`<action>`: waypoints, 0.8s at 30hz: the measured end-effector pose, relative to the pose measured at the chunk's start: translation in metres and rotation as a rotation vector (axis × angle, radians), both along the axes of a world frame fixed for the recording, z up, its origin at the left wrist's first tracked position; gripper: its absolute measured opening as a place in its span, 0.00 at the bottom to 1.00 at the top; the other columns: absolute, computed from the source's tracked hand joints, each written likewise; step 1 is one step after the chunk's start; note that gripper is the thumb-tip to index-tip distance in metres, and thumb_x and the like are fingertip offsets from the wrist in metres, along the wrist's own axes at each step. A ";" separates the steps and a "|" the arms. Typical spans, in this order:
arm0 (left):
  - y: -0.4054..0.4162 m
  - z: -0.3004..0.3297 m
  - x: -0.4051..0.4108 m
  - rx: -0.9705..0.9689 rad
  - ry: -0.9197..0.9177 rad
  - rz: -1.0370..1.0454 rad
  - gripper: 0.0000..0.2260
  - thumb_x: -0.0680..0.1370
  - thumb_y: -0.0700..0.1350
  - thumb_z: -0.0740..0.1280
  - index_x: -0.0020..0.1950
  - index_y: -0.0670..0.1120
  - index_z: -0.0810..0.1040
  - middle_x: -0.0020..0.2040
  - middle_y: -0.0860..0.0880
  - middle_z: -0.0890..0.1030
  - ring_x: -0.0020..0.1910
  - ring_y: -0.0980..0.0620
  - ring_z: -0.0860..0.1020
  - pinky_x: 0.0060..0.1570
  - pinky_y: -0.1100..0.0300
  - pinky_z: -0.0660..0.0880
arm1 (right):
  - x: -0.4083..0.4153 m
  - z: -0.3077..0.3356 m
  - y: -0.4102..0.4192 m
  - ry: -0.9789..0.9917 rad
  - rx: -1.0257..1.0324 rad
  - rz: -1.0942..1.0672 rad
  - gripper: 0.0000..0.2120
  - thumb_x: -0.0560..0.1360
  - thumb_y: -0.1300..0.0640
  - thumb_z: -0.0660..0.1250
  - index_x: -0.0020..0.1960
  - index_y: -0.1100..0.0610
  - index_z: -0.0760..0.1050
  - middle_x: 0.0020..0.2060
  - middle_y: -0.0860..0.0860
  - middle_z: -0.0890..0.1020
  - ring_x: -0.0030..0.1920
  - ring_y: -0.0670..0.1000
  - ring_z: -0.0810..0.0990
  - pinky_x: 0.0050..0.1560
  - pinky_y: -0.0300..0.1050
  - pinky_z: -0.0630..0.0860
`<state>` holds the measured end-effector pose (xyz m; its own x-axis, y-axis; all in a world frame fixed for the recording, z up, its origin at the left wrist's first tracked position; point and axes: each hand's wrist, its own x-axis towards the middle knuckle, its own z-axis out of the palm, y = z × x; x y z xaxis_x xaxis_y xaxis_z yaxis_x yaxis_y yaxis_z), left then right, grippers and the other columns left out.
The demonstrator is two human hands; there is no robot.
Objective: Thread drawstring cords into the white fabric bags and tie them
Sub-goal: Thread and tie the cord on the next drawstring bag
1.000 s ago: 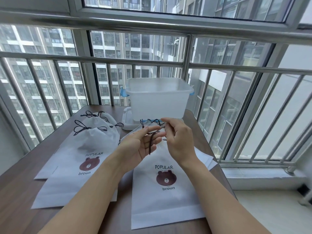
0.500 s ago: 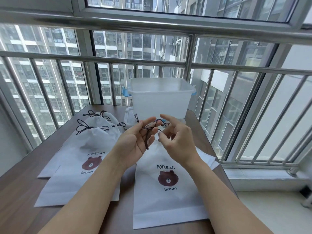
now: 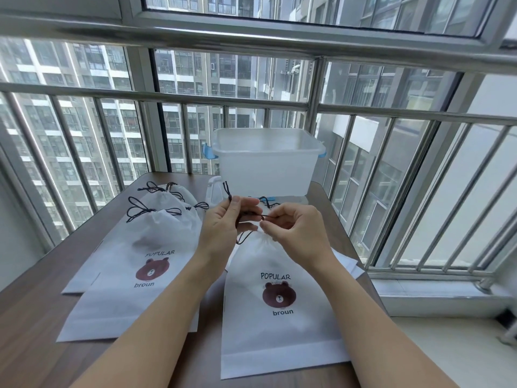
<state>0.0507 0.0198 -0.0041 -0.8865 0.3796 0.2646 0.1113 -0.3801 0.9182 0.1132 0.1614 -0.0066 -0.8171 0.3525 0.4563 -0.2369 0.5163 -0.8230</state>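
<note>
Both hands are raised over the table (image 3: 42,317), just above the gathered mouth of the near bag (image 3: 279,317). The left hand (image 3: 223,228) pinches the dark cord (image 3: 253,215) between thumb and forefinger; one knotted cord end sticks up above that pinch. The right hand (image 3: 296,231) pinches the same cord between thumb and forefinger, just right of the left hand. A short run of cord is stretched between the two pinches. The hands sit close together, not touching. A loop of cord hangs below the left hand and meets the bag's mouth.

The near bag lies flat, bear print facing up, its mouth puckered directly under the hands and its bottom edge toward the person.

To the left, a stack of bags (image 3: 145,264) lies flat with mouths drawn shut and cords tied in bows (image 3: 140,210). More white fabric shows under the near bag's right edge.

A translucent bin (image 3: 265,166) with blue clips stands at the far table edge, beyond the hands, against the window railing (image 3: 316,107).
</note>
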 end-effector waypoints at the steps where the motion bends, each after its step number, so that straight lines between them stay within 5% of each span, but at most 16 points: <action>1: 0.000 0.000 0.000 0.013 -0.012 -0.011 0.17 0.85 0.45 0.55 0.50 0.39 0.81 0.42 0.42 0.83 0.41 0.49 0.82 0.40 0.61 0.80 | 0.001 0.002 0.000 -0.025 -0.049 0.040 0.03 0.71 0.63 0.78 0.41 0.58 0.84 0.33 0.50 0.86 0.32 0.48 0.83 0.36 0.42 0.80; 7: -0.003 0.006 0.001 0.090 -0.164 -0.137 0.17 0.86 0.45 0.54 0.50 0.39 0.79 0.37 0.43 0.81 0.33 0.52 0.79 0.31 0.65 0.74 | 0.006 0.006 0.000 -0.166 -0.081 0.219 0.10 0.77 0.55 0.74 0.37 0.51 0.85 0.26 0.51 0.80 0.26 0.47 0.70 0.32 0.37 0.67; 12: -0.002 0.006 0.001 0.073 -0.190 -0.169 0.16 0.86 0.44 0.54 0.51 0.38 0.79 0.36 0.44 0.81 0.32 0.51 0.76 0.31 0.63 0.71 | -0.002 0.001 0.005 -0.127 -0.110 0.146 0.08 0.81 0.59 0.68 0.53 0.59 0.86 0.25 0.40 0.75 0.26 0.40 0.70 0.34 0.30 0.64; 16: -0.002 0.005 0.002 0.033 -0.178 -0.187 0.16 0.85 0.45 0.54 0.52 0.39 0.79 0.37 0.43 0.82 0.32 0.51 0.77 0.31 0.63 0.71 | -0.004 -0.001 0.004 -0.136 -0.160 0.175 0.13 0.80 0.57 0.69 0.63 0.49 0.83 0.30 0.50 0.70 0.31 0.49 0.63 0.37 0.39 0.63; 21: -0.003 0.007 0.002 0.012 -0.175 -0.159 0.16 0.85 0.46 0.55 0.50 0.40 0.79 0.36 0.45 0.82 0.32 0.51 0.77 0.32 0.62 0.70 | 0.000 0.003 0.004 0.029 -0.162 0.042 0.05 0.70 0.52 0.74 0.45 0.47 0.87 0.39 0.54 0.76 0.37 0.46 0.72 0.43 0.43 0.68; 24: -0.004 0.007 0.003 0.001 -0.169 -0.158 0.16 0.85 0.46 0.54 0.51 0.40 0.79 0.36 0.45 0.82 0.32 0.51 0.77 0.32 0.62 0.70 | 0.001 0.004 0.004 -0.009 -0.053 0.048 0.10 0.63 0.44 0.75 0.38 0.48 0.80 0.54 0.44 0.79 0.55 0.38 0.78 0.55 0.43 0.74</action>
<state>0.0533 0.0160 0.0027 -0.8476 0.5175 0.1173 -0.1056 -0.3812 0.9185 0.1143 0.1658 -0.0031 -0.8375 0.3358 0.4310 -0.2532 0.4603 -0.8509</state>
